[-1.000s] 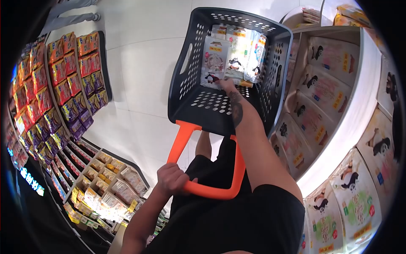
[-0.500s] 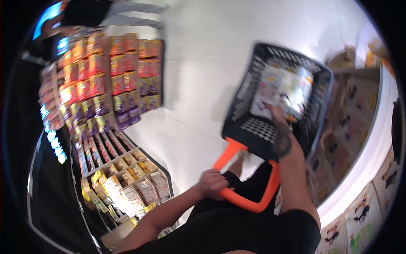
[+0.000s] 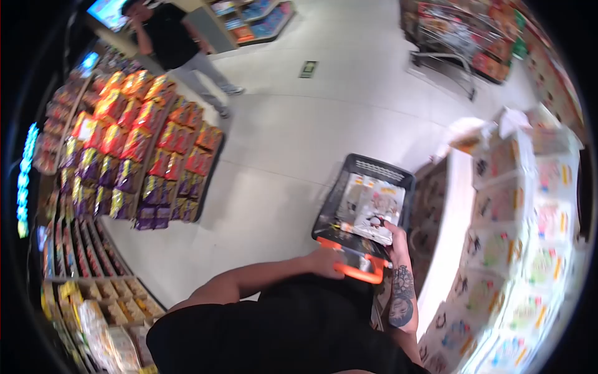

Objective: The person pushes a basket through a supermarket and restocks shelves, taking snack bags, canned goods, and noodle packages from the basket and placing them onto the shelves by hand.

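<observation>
A dark perforated basket (image 3: 330, 209) with an orange handle (image 3: 364, 275) stands in front of my body. My left hand (image 3: 324, 262) is closed around the handle's left side. Inside the basket lie white packages printed with a panda, and my right hand (image 3: 396, 235) grips the lower right edge of the upper white package (image 3: 378, 215). That package is tilted over the others. The fingertips of my right hand are partly hidden behind its edge.
White shelving (image 3: 445, 230) with panda-printed packages runs along the right. Red, orange and purple snack bags (image 3: 134, 143) fill a stand at left. Another person (image 3: 177, 47) stands behind it. A metal shopping cart (image 3: 458, 47) is at the upper right.
The view has tilted up, showing more aisle, the cart and the whole standing person. My right hand has moved to the package's right edge, and the upper package now lies across others in the basket.
</observation>
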A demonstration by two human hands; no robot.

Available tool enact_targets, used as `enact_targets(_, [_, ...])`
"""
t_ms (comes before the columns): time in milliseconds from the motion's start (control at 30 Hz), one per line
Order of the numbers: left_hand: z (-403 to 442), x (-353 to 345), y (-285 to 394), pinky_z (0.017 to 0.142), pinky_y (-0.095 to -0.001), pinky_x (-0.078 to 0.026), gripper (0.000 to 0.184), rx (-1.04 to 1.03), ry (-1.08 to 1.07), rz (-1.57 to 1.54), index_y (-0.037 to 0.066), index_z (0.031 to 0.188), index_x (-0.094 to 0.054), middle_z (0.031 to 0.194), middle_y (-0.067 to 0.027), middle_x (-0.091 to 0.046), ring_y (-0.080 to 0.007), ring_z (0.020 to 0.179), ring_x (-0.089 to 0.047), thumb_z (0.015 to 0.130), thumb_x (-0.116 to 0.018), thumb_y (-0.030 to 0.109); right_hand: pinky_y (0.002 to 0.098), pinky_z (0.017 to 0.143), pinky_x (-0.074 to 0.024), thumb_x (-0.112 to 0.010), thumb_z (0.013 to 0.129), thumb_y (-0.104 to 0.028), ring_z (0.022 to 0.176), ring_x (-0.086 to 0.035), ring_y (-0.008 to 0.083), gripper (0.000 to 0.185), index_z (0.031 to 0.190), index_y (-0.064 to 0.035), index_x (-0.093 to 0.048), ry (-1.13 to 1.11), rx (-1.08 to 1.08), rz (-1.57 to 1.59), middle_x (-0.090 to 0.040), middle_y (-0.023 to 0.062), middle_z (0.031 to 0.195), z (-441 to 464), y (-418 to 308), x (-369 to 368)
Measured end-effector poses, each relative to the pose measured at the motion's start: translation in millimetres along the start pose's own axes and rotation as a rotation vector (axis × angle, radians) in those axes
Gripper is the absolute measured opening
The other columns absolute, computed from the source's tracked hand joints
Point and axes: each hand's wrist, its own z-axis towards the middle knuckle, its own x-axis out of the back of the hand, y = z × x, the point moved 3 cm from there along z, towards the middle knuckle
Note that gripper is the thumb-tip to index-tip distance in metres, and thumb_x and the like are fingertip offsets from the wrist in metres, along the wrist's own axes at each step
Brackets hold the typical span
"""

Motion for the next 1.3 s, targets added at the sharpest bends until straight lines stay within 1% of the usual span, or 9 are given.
enact_targets(67, [7.1,-6.8,-19.0,0.068,-0.0382,-0.052,0.029,-0.273,0.008,-0.298,0.006,0.087,-0.067,0.076,-0.011,-0.066,-0.0244,0.073,-0.066,0.084,-0.069,0.035,0.0315,0.077,-0.0547,-0.063,0.091,-0.015,0.084,-0.07,0.0195,0.029,0.11,0.0064,-0.066,0.029,0.154,-0.089,-0.072,0.0127,0.097,-98.3,-42.1,-30.3])
enact_targets(100, [13.4,-11.0,-23.8,0.07,-0.0336,-0.051,0.02,-0.15,-0.161,-0.674,0.005,0.093,-0.068,0.08,-0.0051,-0.066,-0.0165,0.075,-0.064,0.091,-0.064,0.025,0.0308,0.08,-0.0546,-0.062,0.092,-0.014,0.087,-0.07,0.0194,0.029,0.112,0.0065,-0.065,0.035,0.263,-0.093,-0.072,0.0128,0.1,-134.9,-48.9,-36.9])
enact_targets(133, [23.2,-7.3,-26.6,0.071,-0.0318,-0.05,0.021,-0.18,-0.003,-0.641,0.004,0.1,-0.067,0.085,-0.0012,-0.065,-0.012,0.079,-0.061,0.095,-0.06,0.023,0.0304,0.081,-0.0542,-0.064,0.092,-0.014,0.089,-0.069,0.0175,0.029,0.113,0.006,-0.064,0.016,0.327,-0.084,-0.071,0.0114,0.102,-167.4,-49.9,-38.0])
enact_targets(233, [44.8,19.3,-4.5,0.086,-0.0293,-0.05,0.035,-0.026,-0.204,-0.918,0.002,0.121,-0.056,0.105,-0.0053,-0.063,-0.0147,0.099,-0.061,0.101,-0.048,0.029,0.0288,0.085,-0.0524,-0.071,0.087,-0.01,0.091,-0.066,0.0133,0.033,0.116,0.0047,-0.062,0.122,0.497,-0.1,-0.071,0.0087,0.104,-249.9,-32.4,-39.4])
enact_targets(367, [40.0,22.2,103.2,0.102,-0.0344,-0.044,0.04,-0.23,-0.584,-1.291,-0.003,0.128,-0.052,0.123,-0.0129,-0.063,-0.0181,0.117,-0.059,0.101,-0.049,0.027,0.028,0.087,-0.0523,-0.072,0.088,-0.012,0.095,-0.065,0.012,0.036,0.117,0.0055,-0.061,0.241,0.73,-0.004,-0.069,0.0082,0.108,-334.1,28.3,-43.9])
enact_targets(633, [5.9,-37.7,185.9,0.102,-0.0365,-0.047,0.05,-0.211,-0.69,-1.225,-0.004,0.135,-0.045,0.125,-0.0142,-0.061,-0.0216,0.116,-0.06,0.09,-0.066,0.002,0.0276,0.082,-0.0504,-0.074,0.086,-0.014,0.089,-0.061,0.008,0.027,0.107,0.0022,-0.068,0.569,0.79,-0.131,-0.071,0.0036,0.097,-380.4,114.7,-44.2])
enact_targets(867, [6.7,-57.0,211.5,0.098,-0.0356,-0.05,0.048,-0.241,-0.607,-1.072,-0.004,0.13,-0.047,0.123,-0.0146,-0.062,-0.0213,0.11,-0.063,0.089,-0.069,0.003,0.0242,0.079,-0.0487,-0.075,0.083,-0.009,0.082,-0.059,0.0072,0.042,0.12,0.0018,-0.058,0.853,0.744,-0.426,-0.065,0.0014,0.087,-425.2,107.8,-3.4])
enact_targets(1033, [11.3,-65.9,251.2,0.094,-0.0314,-0.049,0.044,-0.449,-0.572,-0.686,-0.003,0.124,-0.055,0.115,-0.0106,-0.066,-0.0154,0.105,-0.063,0.085,-0.075,0.006,0.0261,0.08,-0.0511,-0.082,0.077,-0.011,0.096,-0.061,0.0126,0.073,0.139,-0.0024,-0.044,1.122,0.999,-0.471,-0.064,0.0088,0.108,-489.6,75.7,35.0])
enact_targets(1300, [11.6,-110.3,319.3,0.089,-0.029,-0.05,0.042,-0.61,-0.581,-0.509,-0.003,0.122,-0.059,0.111,-0.0067,-0.067,-0.01,0.1,-0.061,0.086,-0.075,0.01,0.0252,0.066,-0.0524,-0.079,0.08,-0.005,0.078,-0.064,0.0078,0.033,0.108,0.0029,-0.064,0.985,1.03,-0.424,-0.072,0.0062,0.091,-550.3,51.0,84.9])
